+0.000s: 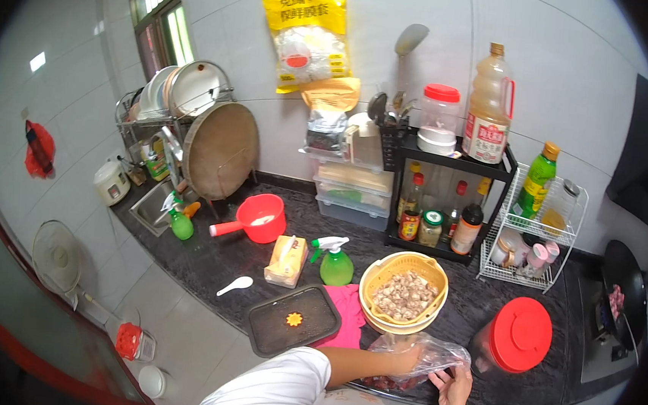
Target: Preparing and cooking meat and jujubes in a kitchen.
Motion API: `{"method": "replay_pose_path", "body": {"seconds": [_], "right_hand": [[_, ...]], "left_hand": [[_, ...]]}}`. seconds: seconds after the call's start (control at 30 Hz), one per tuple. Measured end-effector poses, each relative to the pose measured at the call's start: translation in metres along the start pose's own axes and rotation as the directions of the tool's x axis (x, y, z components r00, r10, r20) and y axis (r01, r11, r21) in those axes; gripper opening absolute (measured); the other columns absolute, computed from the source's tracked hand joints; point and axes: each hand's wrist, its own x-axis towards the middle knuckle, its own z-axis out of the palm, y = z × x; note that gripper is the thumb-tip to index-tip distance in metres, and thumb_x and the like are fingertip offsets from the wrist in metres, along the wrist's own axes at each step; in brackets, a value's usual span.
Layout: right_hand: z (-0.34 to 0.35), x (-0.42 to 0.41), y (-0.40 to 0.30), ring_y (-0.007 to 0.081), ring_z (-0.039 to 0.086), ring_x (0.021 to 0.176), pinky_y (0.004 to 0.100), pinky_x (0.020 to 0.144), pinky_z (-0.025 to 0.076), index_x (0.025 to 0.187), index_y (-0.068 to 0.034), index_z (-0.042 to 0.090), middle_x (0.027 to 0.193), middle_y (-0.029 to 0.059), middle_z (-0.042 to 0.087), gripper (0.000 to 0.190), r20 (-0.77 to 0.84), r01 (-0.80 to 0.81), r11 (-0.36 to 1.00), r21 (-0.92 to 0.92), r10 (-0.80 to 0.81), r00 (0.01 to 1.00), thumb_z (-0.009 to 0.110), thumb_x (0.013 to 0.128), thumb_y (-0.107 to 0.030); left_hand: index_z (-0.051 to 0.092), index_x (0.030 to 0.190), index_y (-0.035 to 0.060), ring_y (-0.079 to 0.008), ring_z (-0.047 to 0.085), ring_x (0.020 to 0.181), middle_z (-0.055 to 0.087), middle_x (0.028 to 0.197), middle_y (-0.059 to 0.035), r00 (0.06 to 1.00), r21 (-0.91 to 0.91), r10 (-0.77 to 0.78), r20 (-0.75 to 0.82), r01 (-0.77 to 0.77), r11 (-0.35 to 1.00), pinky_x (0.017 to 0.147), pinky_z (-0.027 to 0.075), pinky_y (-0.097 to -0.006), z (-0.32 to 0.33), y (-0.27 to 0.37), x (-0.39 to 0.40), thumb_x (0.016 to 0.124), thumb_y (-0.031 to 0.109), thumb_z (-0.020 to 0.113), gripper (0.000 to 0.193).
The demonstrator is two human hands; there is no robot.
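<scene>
A clear plastic bag (432, 351) lies at the counter's front edge, with dark red pieces (392, 383) low at its left side. My left hand (407, 360) reaches into or under the bag; the film blurs its fingers, so its grip cannot be told. With its fingertips, my right hand (451, 384) pinches the bag's right end. Just behind the bag stands a yellow strainer basket (371, 289) in a pale bowl, holding many small brownish-white pieces (406, 296). A red-lidded clear container (521, 335) is right of my right hand.
Left of the bag are a pink cloth (349, 313), a black tray (268, 335) with an orange flower-shaped piece, and a white spoon (236, 286). Behind stand a green spray bottle (336, 266), a tissue pack (286, 261) and a black bottle rack (395, 208). A wok (621, 266) sits far right.
</scene>
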Motion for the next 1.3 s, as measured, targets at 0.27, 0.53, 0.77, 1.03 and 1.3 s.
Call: {"method": "replay_pose_path", "body": {"seconds": [0.27,0.53,0.77,1.03,1.3], "right_hand": [[0.009,-0.007,-0.024,0.0206,0.06,0.087,0.0351,0.061,0.06,0.117,-0.004,0.053,0.107,0.0097,0.057,0.027,0.042,0.027,0.993,-0.115,-0.022,0.999,0.041,0.097,-0.018],[0.007,-0.009,-0.025,0.0192,0.063,0.082,0.0327,0.058,0.06,0.116,-0.002,0.052,0.1,0.0102,0.059,0.027,0.066,-0.005,0.989,-0.145,0.015,0.998,0.039,0.095,-0.013],[0.0,-0.021,-0.03,0.0181,0.066,0.077,0.0324,0.057,0.06,0.115,0.0,0.053,0.098,0.0107,0.06,0.028,0.048,0.012,0.987,-0.16,-0.004,0.999,0.039,0.097,-0.016],[0.017,-0.008,-0.04,0.0163,0.064,0.083,0.0297,0.062,0.059,0.121,-0.003,0.052,0.107,0.0092,0.059,0.03,0.124,0.004,0.99,-0.142,0.014,0.992,0.042,0.098,-0.02],[0.022,-0.008,-0.056,0.0175,0.065,0.078,0.0278,0.06,0.057,0.121,-0.003,0.05,0.104,0.0116,0.061,0.03,0.171,-0.041,0.997,-0.069,0.052,0.984,0.036,0.098,-0.015]], "left_hand": [[0.043,0.137,0.0236,-0.0365,0.054,0.114,0.045,0.132,-0.0199,0.994,0.403,0.105,-0.018,-0.089,0.911,0.088,0.049,-0.0455,0.01,-0.027,0.021,0.081,0.034,0.061,0.06],[0.034,0.14,0.0201,-0.0413,0.053,0.113,0.039,0.135,-0.0232,0.97,0.434,0.243,0.01,-0.223,0.873,0.092,0.045,-0.0491,0.034,-0.07,0.037,0.08,0.029,0.063,0.067],[0.042,0.135,0.0136,-0.0333,0.053,0.112,0.052,0.122,-0.0202,0.961,0.082,-0.166,0.22,0.152,0.985,0.094,0.045,-0.0442,0.001,-0.008,0.032,0.079,0.022,0.064,0.061],[0.063,0.103,0.0165,-0.0117,0.058,0.079,0.063,0.088,0.0008,0.799,-0.687,-0.125,0.589,0.576,0.443,0.062,0.049,-0.0361,-0.019,-0.036,0.015,0.089,0.017,0.056,0.015],[0.055,0.11,0.0159,-0.0125,0.06,0.078,0.058,0.088,0.0,0.772,-0.699,-0.308,0.555,0.634,0.331,0.068,0.055,-0.0426,-0.044,0.0,-0.011,0.091,0.019,0.06,0.019]]}}
